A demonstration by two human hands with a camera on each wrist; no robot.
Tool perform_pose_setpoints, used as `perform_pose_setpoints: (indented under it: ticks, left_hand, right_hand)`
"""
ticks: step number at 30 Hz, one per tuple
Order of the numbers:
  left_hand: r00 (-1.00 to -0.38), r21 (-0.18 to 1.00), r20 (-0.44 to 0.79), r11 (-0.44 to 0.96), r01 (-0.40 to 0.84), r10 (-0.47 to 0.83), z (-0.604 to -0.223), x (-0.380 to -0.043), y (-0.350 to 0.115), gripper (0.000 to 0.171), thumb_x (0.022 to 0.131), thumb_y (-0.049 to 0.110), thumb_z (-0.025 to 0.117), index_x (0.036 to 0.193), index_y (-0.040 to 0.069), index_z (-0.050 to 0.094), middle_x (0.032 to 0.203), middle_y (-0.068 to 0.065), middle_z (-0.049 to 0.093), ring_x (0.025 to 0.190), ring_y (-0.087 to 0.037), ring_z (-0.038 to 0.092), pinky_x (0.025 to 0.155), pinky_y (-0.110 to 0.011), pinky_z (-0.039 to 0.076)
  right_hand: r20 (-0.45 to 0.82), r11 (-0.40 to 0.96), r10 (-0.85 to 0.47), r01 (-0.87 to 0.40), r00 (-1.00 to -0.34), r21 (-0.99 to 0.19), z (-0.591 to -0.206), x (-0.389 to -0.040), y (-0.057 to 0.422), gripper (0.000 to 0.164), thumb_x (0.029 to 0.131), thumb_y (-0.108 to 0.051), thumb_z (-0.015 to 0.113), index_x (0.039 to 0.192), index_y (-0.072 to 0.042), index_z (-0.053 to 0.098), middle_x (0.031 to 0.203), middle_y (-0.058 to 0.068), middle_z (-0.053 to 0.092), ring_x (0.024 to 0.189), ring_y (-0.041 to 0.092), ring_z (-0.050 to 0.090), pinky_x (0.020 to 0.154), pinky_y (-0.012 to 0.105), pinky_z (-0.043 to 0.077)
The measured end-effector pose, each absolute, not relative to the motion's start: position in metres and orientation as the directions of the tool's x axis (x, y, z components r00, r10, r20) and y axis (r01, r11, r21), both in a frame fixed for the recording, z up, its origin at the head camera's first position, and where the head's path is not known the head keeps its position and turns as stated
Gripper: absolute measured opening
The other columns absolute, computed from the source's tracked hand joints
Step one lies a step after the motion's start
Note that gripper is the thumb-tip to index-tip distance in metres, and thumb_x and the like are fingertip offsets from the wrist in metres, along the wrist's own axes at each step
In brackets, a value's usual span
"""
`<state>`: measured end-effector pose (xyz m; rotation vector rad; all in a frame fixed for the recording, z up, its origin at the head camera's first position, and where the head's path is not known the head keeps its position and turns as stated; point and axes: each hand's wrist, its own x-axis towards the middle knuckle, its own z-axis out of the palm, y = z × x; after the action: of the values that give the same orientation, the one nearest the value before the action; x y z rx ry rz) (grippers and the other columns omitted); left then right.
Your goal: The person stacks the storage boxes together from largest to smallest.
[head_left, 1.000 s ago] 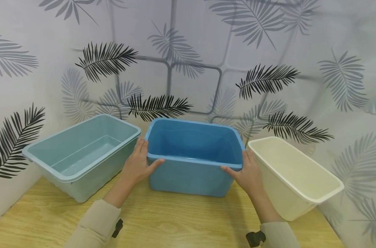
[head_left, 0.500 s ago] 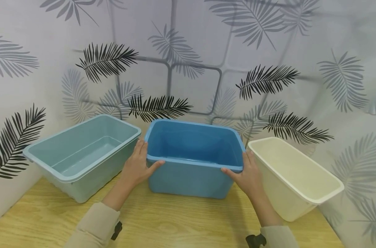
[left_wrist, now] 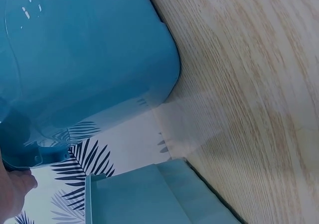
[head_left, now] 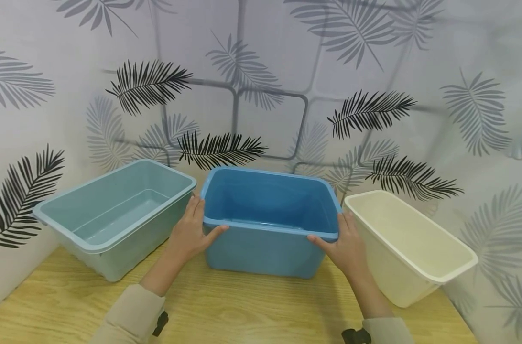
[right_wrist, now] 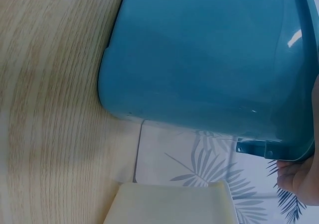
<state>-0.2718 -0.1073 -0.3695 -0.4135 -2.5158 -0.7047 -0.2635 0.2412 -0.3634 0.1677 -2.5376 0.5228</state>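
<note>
A deep blue plastic storage bin (head_left: 261, 251) stands upright in the middle of the table, its inside bare. My left hand (head_left: 190, 233) grips its left front corner, thumb on the front rim and fingers along the left end. At the opposite corner, my right hand (head_left: 348, 244) holds the rim the same way, thumb in front. Both wrist views show the bin's base close against the wood. Fingertips of the left hand (left_wrist: 14, 191) show under the rim in the left wrist view, and those of the right hand (right_wrist: 298, 179) in the right wrist view.
To the left stands a pale blue-green bin (head_left: 136, 234), set at an angle. A cream bin (head_left: 398, 258) stands on the right, close beside my right hand. Behind the wooden table (head_left: 244, 310) is a wall covering (head_left: 269, 62) with leaf prints.
The blue bin has slid slightly toward me, both hands moving with it. The two side bins stay where they were.
</note>
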Motion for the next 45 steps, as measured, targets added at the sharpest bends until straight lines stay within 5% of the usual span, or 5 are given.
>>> perform_pose_setpoints:
  ticks: [45]
  left_hand:
    - [-0.787,0.370,0.598,0.819,0.439,0.152,-0.375,-0.260,-0.108,0.103,0.081,0.074,0.038,0.133,-0.014,0.037,0.144,-0.029,0.031,0.136,-0.039,0.030,0.086,-0.052,0.049]
  right_hand:
    - [0.589,0.920,-0.035,-0.256,-0.808,-0.297,-0.366,-0.252,0.242,0.095,0.067,-0.055,0.072,0.129,0.010,0.045,0.135,0.028,0.044,0.131,0.043,0.036,0.083,0.058,0.047]
